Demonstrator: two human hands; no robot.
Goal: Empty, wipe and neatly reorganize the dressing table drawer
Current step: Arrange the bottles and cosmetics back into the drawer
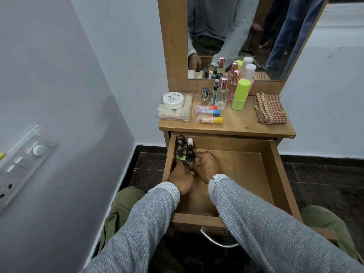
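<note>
Drawer (275, 174) is pulled out at frame center, bottles (184, 150) lined up in its far-left corner. Both hands are in there: right hand (206, 166) pinching a dark bottle (189, 157), left hand (180, 178) with fingers curled at the bottles' base. Cloth (269, 108) sits on the tabletop (246, 123) above, right side.

white round tub (174, 100) lid, "NAIL POLISH" (brand line "zudio")
</note>
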